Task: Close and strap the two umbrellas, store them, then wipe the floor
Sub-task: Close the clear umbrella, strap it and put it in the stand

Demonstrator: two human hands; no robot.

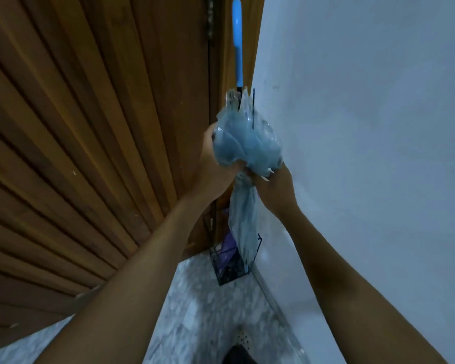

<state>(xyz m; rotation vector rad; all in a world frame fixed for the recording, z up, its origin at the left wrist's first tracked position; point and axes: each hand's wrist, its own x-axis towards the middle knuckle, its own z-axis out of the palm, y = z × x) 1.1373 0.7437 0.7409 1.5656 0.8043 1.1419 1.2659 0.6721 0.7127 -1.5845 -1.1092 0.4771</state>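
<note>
Pale blue umbrella [247,143], folded, centre frame, upright, bright blue handle [237,40] pointing to 12 o'clock, tip end down toward 6. Canopy bunched loose and puffy above the grip, narrower below it. Left hand [216,164] at 9 o'clock of the bunched canopy, fingers wrapped around the fabric. Right hand [273,187] at 4 o'clock of the bunch, closed on the gathered fabric where the canopy narrows. Both forearms reaching up from 6 and 5 o'clock. Strap not discernible among the folds. Lower end of the canopy dropping into or just in front of a black wire stand [234,264] at 6 o'clock of the hands; cannot tell which. Something purple [227,248] inside the stand, possibly a second umbrella, too dark to be sure. Stand set on the grey marbled floor [195,311], in the corner. Wooden slatted door [76,127] filling the 9 o'clock side, plain pale wall [365,127] at 3 o'clock.
</note>
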